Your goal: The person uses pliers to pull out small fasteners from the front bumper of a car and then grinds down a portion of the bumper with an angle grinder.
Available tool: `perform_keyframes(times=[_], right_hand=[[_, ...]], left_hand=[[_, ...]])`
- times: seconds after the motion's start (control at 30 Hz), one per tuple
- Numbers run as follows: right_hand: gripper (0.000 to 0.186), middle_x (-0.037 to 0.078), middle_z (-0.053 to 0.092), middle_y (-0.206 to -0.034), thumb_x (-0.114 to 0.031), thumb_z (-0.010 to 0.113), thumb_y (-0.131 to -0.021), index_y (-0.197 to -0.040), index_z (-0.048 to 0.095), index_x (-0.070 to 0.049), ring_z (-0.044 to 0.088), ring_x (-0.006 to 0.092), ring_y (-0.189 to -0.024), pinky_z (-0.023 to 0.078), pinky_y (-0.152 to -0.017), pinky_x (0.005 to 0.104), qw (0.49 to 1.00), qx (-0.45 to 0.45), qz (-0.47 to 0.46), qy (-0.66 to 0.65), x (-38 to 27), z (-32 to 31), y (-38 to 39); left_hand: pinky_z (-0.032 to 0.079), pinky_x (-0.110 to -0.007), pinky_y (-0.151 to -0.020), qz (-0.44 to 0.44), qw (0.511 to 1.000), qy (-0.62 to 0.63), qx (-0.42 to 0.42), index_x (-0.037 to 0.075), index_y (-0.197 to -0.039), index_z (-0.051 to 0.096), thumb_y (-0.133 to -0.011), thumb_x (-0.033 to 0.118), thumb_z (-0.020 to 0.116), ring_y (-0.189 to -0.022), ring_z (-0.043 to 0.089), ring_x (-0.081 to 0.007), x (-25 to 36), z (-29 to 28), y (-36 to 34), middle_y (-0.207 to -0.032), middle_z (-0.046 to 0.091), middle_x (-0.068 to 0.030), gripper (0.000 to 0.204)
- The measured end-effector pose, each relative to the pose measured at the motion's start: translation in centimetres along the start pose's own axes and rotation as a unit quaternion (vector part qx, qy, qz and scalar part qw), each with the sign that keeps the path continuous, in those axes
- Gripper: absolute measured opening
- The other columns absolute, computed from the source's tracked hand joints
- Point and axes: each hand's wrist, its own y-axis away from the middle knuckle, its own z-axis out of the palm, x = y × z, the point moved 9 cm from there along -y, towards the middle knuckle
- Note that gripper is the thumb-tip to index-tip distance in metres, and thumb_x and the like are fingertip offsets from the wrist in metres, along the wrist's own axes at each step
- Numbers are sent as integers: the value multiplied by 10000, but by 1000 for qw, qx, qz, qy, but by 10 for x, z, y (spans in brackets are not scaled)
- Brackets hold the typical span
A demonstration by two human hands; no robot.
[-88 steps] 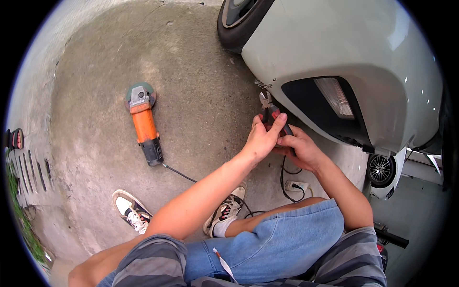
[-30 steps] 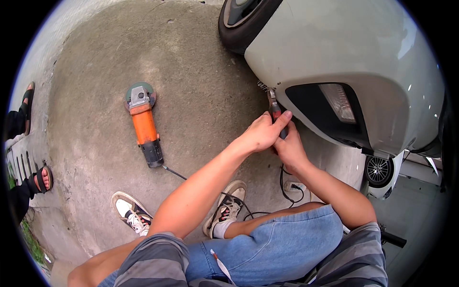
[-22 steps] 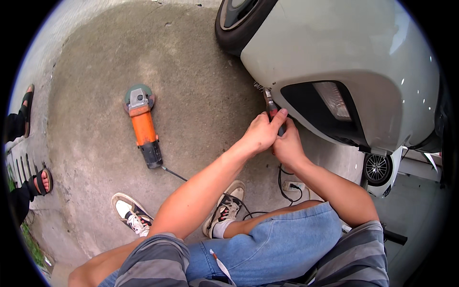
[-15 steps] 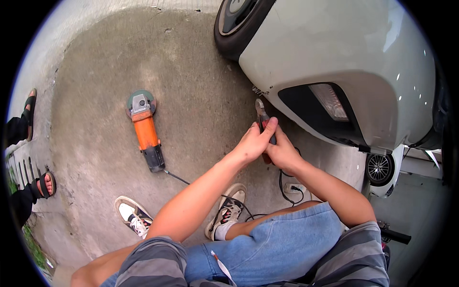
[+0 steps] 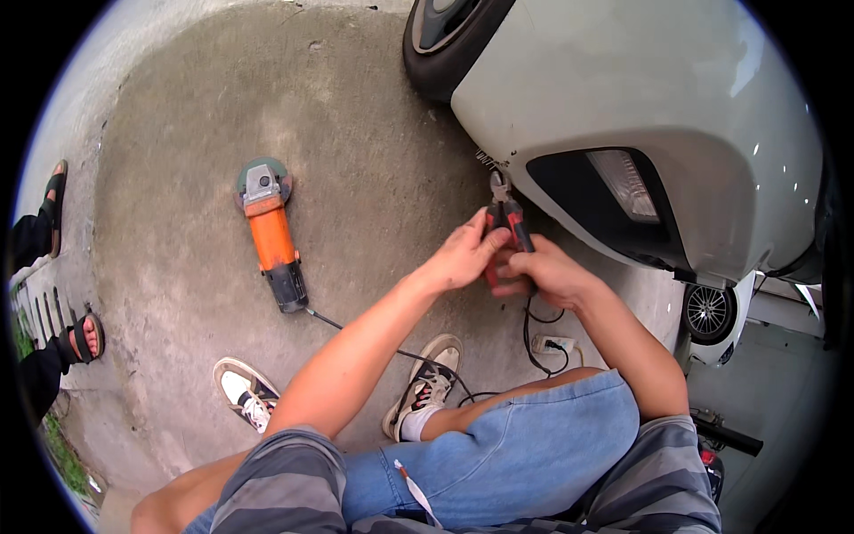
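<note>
Both my hands are on a pair of cutting pliers [image 5: 499, 185] with red-and-black handles. My left hand [image 5: 463, 251] grips the left handle, fingers curled; my right hand [image 5: 549, 271] holds the lower handles, slightly blurred. The metal jaws sit just below short wire-like pieces [image 5: 489, 160] along a damaged lower edge of the pale car bumper [image 5: 676, 107]; I cannot tell if they touch. An orange angle grinder [image 5: 276, 240] with a green disc lies on the concrete to the left of my hands, its cord running past my feet.
A front tyre [image 5: 436, 67] is at the top. Someone's sandalled feet [image 5: 86, 338] in dark trousers stand at the left beside a slotted drain. A power strip [image 5: 553, 345] and loose cables lie below the bumper. Another white car's wheel [image 5: 709, 311] shows at the right.
Since half a second ago the pliers have risen toward the bumper and their handles have spread, my hands parting slightly. The other person's feet have come into view since the oldest frame.
</note>
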Motion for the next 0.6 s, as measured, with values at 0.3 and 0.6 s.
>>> perform_keyframes(times=[0.3, 0.6], right_hand=[[264, 35, 594, -778, -32, 520, -706, -955, 603, -6, 518, 123, -668, 388, -571, 255, 999, 36, -13, -1, 7, 1, -19], [244, 60, 602, -839, -86, 572, -832, -1046, 570, 32, 554, 133, -712, 441, -642, 282, 983, 134, -65, 106, 4, -7, -33]], left_hand=[[433, -339, -930, -44, 996, 67, -28, -9, -1184, 465, -956, 650, 298, -1004, 553, -223, -29, 3, -5, -1067, 580, -125, 717], [425, -320, -936, -72, 997, 16, -13, -81, -1202, 452, -931, 676, 367, -1042, 516, -189, -37, -3, -28, -1129, 566, -153, 809]])
